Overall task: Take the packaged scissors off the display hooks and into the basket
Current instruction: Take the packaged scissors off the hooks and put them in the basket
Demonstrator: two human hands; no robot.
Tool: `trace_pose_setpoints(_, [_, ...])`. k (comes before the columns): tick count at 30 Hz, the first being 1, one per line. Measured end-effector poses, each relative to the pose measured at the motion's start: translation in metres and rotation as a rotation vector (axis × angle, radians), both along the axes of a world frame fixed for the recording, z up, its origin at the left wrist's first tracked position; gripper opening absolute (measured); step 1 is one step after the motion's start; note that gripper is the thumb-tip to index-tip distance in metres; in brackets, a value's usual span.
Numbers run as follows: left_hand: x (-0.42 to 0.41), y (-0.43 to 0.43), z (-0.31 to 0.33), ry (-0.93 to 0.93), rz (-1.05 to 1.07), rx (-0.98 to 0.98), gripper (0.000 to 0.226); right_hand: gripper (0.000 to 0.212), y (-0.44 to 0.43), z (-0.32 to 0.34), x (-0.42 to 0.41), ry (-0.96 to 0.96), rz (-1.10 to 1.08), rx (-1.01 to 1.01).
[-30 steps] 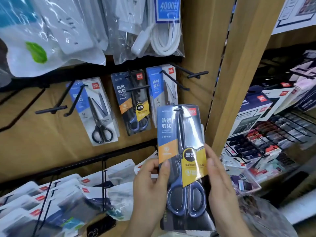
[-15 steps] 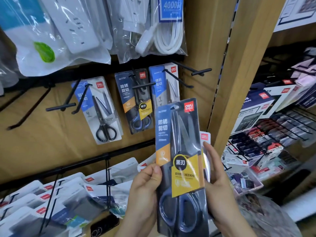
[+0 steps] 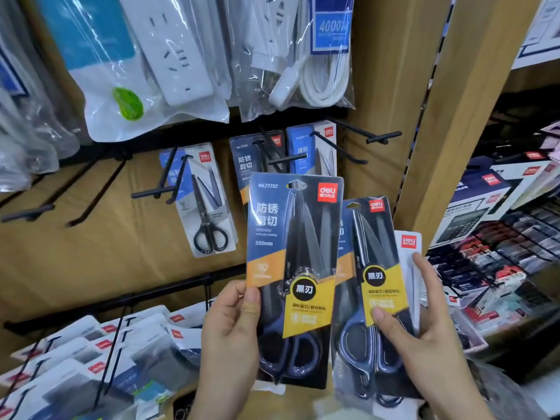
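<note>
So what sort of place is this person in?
Most likely a stationery or general goods shop: packaged scissors hang on black display hooks, bagged power strips hang above them, and boxed calculators sit on the shelf to the right.

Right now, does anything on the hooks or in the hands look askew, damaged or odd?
Only slightly: the clear-fronted pack of small black-handled scissors hangs slanted on its black wire hook, bottom swung right. The blue-and-yellow scissors packs in the left hand and right hand look intact.
</note>
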State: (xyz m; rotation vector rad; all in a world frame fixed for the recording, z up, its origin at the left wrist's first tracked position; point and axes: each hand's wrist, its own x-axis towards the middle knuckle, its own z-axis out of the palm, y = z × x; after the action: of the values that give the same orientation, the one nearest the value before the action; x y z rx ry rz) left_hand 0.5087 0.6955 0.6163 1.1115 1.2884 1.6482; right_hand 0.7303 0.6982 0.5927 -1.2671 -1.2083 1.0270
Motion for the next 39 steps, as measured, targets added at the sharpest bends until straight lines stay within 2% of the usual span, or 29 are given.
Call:
trace_pose_setpoints(9, [-0.001,0.016,0.005,0.221,0.095,-0.051,0.029,0.085,-0.005,0.007,-0.002,0.012,-0.016,0.042])
trace_pose_setpoints(13, [-0.002,0.023,0.014,0.404,0.126,0.013,0.007,0.086,-0.008,0.015,-0.004,0.015,-0.014,0.06])
trace_pose_setpoints(17, [-0.012,0.043,0.009,0.751,0.197,0.158,0.057,0.098,-0.005,0.018,-0.006,0.019,-0.005,0.088])
trace_pose_setpoints(20, [-0.017,0.062,0.01,0.941,0.219,0.144,0.065,0.095,-0.001,0.022,-0.008,0.011,0.01,0.105])
trace_pose_setpoints(24, [-0.026,0.095,0.019,0.97,0.22,0.039,0.068,0.074,0.002,0.019,-0.01,0.027,-0.007,0.109])
trace_pose_setpoints(31, [-0.034,0.154,0.033,1.089,0.25,-0.149,0.067,0.072,0.006,0.013,-0.016,0.121,-0.011,0.086])
trace_pose_setpoints(34, [-0.031,0.159,0.027,1.157,0.25,-0.164,0.068,0.071,0.009,0.011,-0.019,0.132,0.003,0.07])
trace_pose_setpoints(37, [-0.032,0.149,0.023,1.098,0.263,-0.141,0.062,0.065,0.011,0.009,-0.021,0.137,0.034,0.075])
trace_pose_setpoints(39, [-0.03,0.132,0.022,0.968,0.238,-0.122,0.043,0.063,0.012,0.009,-0.024,0.156,0.049,0.075])
